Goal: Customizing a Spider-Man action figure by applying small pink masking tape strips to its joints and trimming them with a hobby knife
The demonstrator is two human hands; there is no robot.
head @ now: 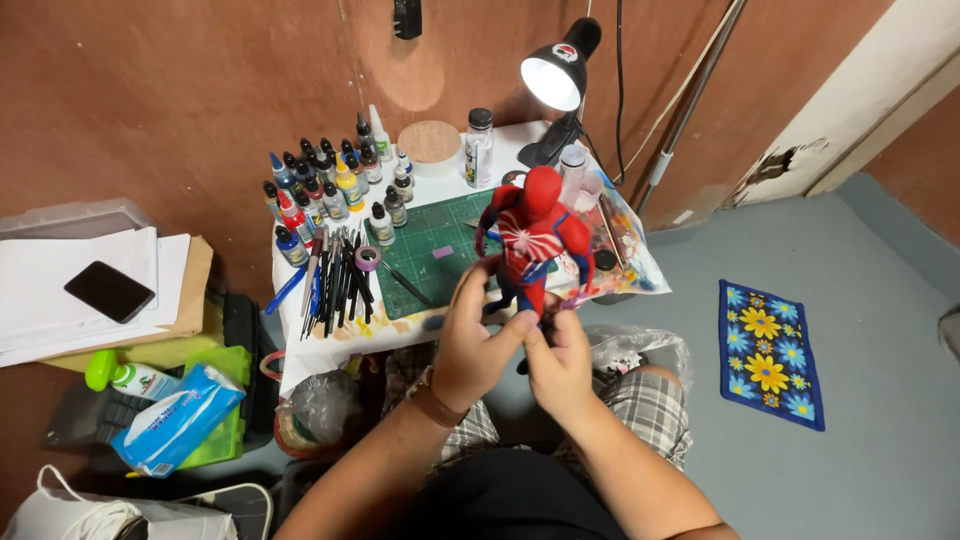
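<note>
Nearest the camera, two bare forearms rise from a lap in checked shorts (pixel 650 410) toward a small white desk (pixel 300 355). Both hands meet just in front of the desk's near edge and hold a red and blue action figure (pixel 530 235) upright above it. The left hand (pixel 475 345) wraps its fingers around the figure's lower legs from the left, thumb up against them, with a band at the wrist. The right hand (pixel 560 365) closes on the same legs from below and to the right, fingertips pressed together on the feet. The figure's torso shows a white spider-shaped mark, and its arms hang out from its sides.

Behind the figure, a green cutting mat (pixel 425 250) lies on the desk. A cluster of small paint bottles (pixel 330 190) stands at the mat's left and far edges, and a row of brushes (pixel 335 275) lies beside them. A black desk lamp (pixel 560 70) shines from the far right corner. To the left, a dark phone (pixel 108 290) rests on a stack of white paper (pixel 60 300), with a blue pack of wipes (pixel 175 420) nearer. On the grey floor to the right lies a blue mat with yellow flowers (pixel 770 355).
</note>
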